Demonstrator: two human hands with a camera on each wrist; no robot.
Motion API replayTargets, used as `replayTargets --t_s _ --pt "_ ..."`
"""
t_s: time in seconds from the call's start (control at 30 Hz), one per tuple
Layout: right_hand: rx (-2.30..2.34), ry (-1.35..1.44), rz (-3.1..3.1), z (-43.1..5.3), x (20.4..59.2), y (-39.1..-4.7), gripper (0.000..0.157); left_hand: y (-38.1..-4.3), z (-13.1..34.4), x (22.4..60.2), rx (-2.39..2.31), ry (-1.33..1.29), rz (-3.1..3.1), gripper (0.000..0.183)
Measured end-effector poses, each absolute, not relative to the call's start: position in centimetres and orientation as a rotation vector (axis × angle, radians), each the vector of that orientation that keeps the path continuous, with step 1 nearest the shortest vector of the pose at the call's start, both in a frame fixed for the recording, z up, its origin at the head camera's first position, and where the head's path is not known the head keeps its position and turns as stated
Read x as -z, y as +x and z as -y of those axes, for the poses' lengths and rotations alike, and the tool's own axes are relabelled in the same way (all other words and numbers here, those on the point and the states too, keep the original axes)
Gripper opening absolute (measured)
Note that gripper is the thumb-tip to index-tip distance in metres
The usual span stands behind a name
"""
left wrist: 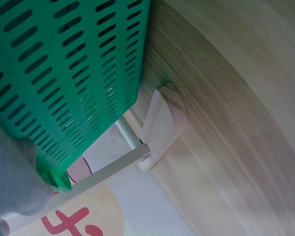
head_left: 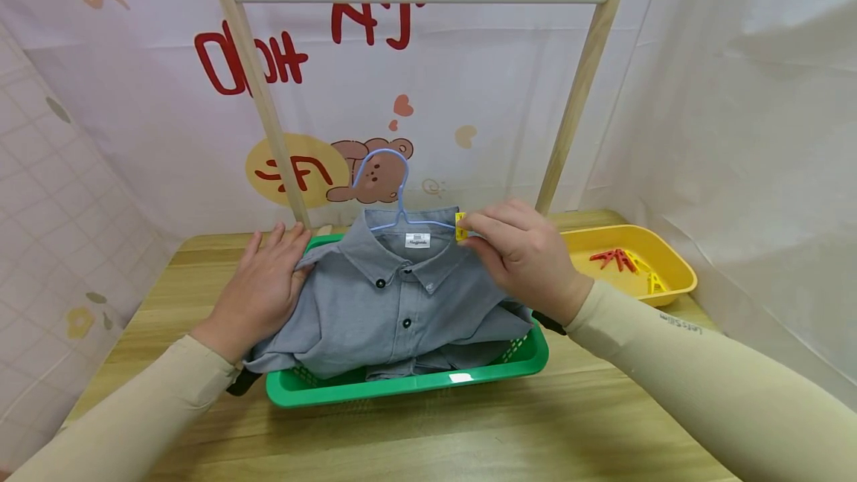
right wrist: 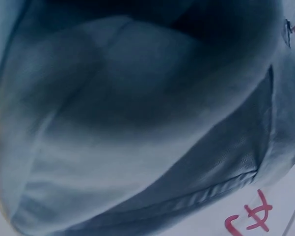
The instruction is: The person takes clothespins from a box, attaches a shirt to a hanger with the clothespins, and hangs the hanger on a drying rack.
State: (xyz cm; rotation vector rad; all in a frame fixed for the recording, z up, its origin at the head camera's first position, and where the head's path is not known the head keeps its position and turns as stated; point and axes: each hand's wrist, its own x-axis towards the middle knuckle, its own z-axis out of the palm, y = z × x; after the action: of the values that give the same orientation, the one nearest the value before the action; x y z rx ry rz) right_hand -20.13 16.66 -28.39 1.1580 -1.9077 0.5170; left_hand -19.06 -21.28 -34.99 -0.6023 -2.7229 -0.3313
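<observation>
"Nearest the right wrist camera, how would the grey shirt (head_left: pixel 361 311) be handled?"

"As light, limp cloth, presumably; it is best taken at the shoulders, with the blue hanger (head_left: pixel 401 198). It is draped across the green basket (head_left: pixel 348 393)."

"And the hands?"

"A yellow peg (head_left: pixel 460 226) is pinched at the collar (head_left: pixel 368 259) by the right hand (head_left: pixel 525 255); the left hand (head_left: pixel 264 292) is laid, fingers straight, against the cloth."

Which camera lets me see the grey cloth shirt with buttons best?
The head view. It shows the grey cloth shirt from the front, with its pointed collar, small white label and round buttons. The right wrist view is mostly blurry close-up cloth; the left wrist view has just a blurry grey bit at its left edge.
</observation>
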Motion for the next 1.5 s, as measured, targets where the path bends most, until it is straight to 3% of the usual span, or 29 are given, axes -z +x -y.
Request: replayTargets --t_s 0.17,0.37,0.6,1.5 --pt "-0.544 1.187 1.907 -16.0 28.3 -19.9 0.02 -19.1 21.2 34.9 0.325 -0.604 2.724 0.056" --pt "-0.562 1.21 1.917 -15.2 28.2 -19.5 0.027 -19.1 21.1 34.9 0.321 -0.612 2.722 0.057" --pt "-0.581 1.28 1.891 -14.1 27.9 -19.0 0.018 -19.2 21.0 35.0 0.318 -0.622 2.709 0.057" --pt "-0.64 1.446 1.935 -6.9 26.9 -18.8 0.012 -19.0 20.8 35.1 0.305 -0.622 2.68 0.056"
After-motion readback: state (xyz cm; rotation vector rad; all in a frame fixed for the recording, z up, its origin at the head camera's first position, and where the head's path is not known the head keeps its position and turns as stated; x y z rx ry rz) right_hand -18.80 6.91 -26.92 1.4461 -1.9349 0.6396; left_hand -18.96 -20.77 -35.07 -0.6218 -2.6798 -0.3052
